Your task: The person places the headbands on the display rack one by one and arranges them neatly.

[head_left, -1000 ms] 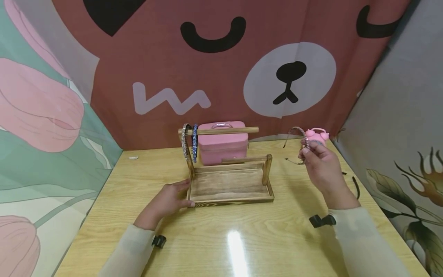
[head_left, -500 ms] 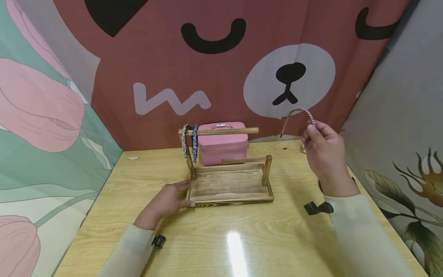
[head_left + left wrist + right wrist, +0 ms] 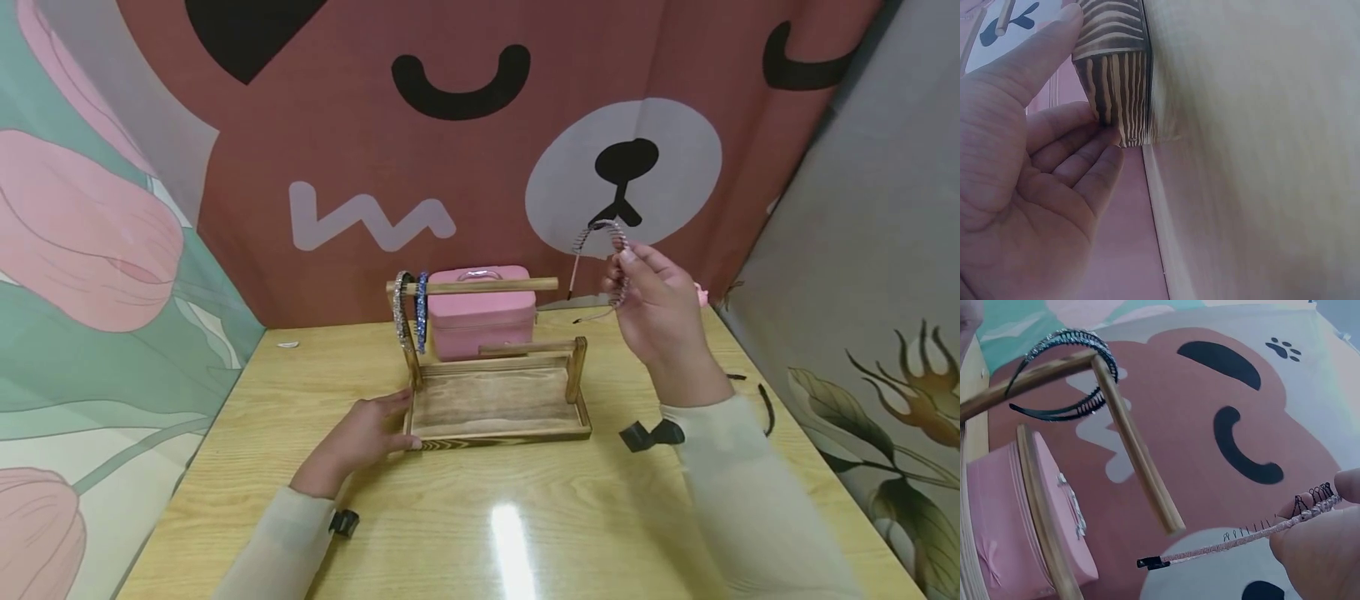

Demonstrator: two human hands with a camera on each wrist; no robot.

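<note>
My right hand (image 3: 663,312) pinches a pink headband (image 3: 619,237) with wire teeth between thumb and fingers. It is raised in the air, right of the bar end of a wooden stand (image 3: 498,435). In the right wrist view the headband (image 3: 1229,544) shows its black tips pointing toward the bar (image 3: 1141,456). My left hand (image 3: 365,435) grips the stand's front left corner, thumb and fingers on either side of the striped wood (image 3: 1113,81). A silver headband (image 3: 401,310) and a blue headband (image 3: 422,312) hang at the left end of the upper bar.
A pink case (image 3: 483,321) stands behind the wooden stand. Partly hidden behind my right hand is a pink object (image 3: 702,294). A dark curved strip (image 3: 767,408) lies at the table's right edge. A small white piece (image 3: 287,344) is at the back left.
My right hand has lifted the pink headband from beside the pink clock and carried it left, toward the stand's bar. The left hand stays on the stand.
</note>
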